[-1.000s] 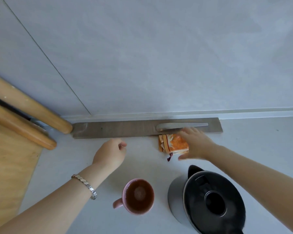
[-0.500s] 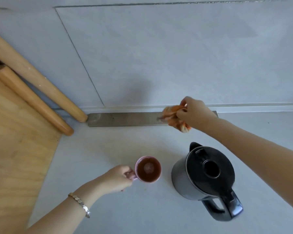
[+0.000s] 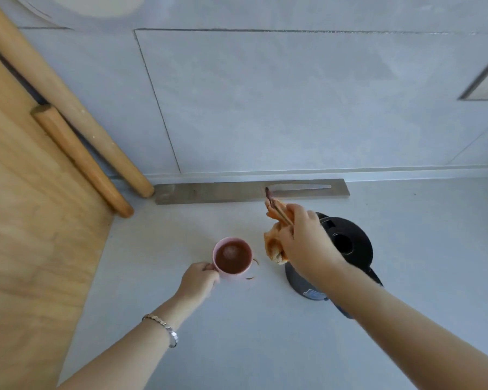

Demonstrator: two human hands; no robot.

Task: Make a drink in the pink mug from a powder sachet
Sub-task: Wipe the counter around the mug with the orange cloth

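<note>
The pink mug (image 3: 232, 273) stands on the pale counter, filled with dark brown drink. My left hand (image 3: 198, 281) grips its handle on the left side. My right hand (image 3: 304, 240) hovers just right of the mug and is shut on crumpled orange sachets (image 3: 273, 247) together with a thin stick whose dark tip points up and away. The sachets hang beside the mug's right rim, apart from it.
A black kettle (image 3: 347, 249) stands right of the mug, partly hidden by my right arm. A brown ring mark (image 3: 253, 270) lies on the counter by the mug. A grey strip (image 3: 209, 192) with a knife (image 3: 299, 187) lies along the wall. Wooden board (image 3: 26, 235) and rolling pins (image 3: 82, 159) occupy the left.
My right hand picked the sachets up from beside the grey strip and carried them down toward the mug. My left hand took hold of the mug's handle and still holds it.
</note>
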